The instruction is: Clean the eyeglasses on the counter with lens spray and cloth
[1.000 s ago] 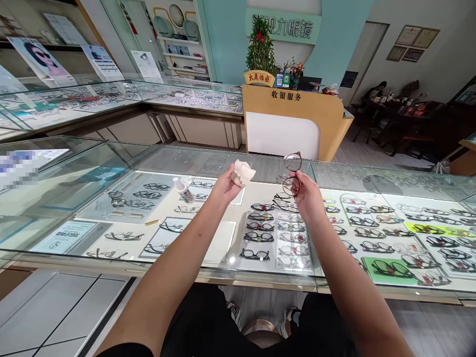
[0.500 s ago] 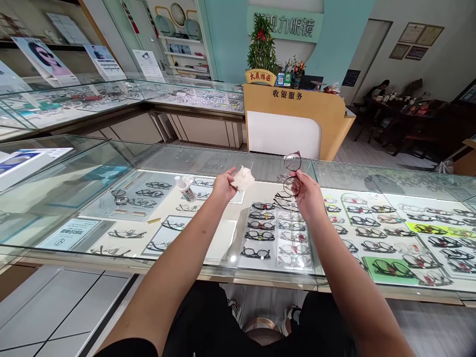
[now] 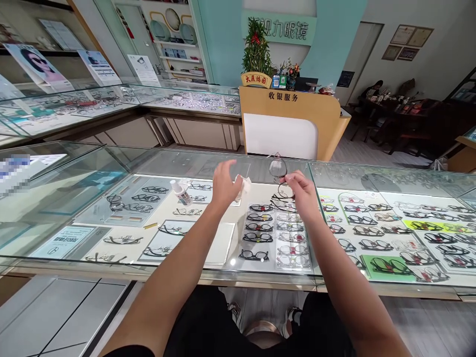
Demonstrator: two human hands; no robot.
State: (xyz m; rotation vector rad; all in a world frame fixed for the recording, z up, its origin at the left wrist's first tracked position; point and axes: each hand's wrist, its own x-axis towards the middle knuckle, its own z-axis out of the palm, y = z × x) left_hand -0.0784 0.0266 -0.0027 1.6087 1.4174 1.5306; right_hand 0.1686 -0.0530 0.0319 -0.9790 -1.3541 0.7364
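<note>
My right hand (image 3: 303, 192) pinches a pair of thin-rimmed eyeglasses (image 3: 278, 168) near the bridge. The glasses stand on end above the glass counter, one lens above my fingers and the other below. To the left, my left hand (image 3: 224, 186) has its thumb and fingers spread apart. A crumpled pale cloth (image 3: 244, 188) is just beyond its thumb, partly hidden by the hand; whether they touch I cannot tell. A small white spray bottle (image 3: 180, 192) stands on the counter left of this hand.
Under the glass top of the display counter (image 3: 219, 271) lie rows of eyeglasses (image 3: 256, 226), with more on the right (image 3: 375, 245). A box (image 3: 22, 171) rests on the glass at far left. Beyond stand a wooden cashier desk (image 3: 293, 106) and another display case (image 3: 186, 101). Someone sits at the back right.
My left hand has opened its fingers and turned, where before it pinched the cloth. My right hand has moved slightly left and turned the glasses.
</note>
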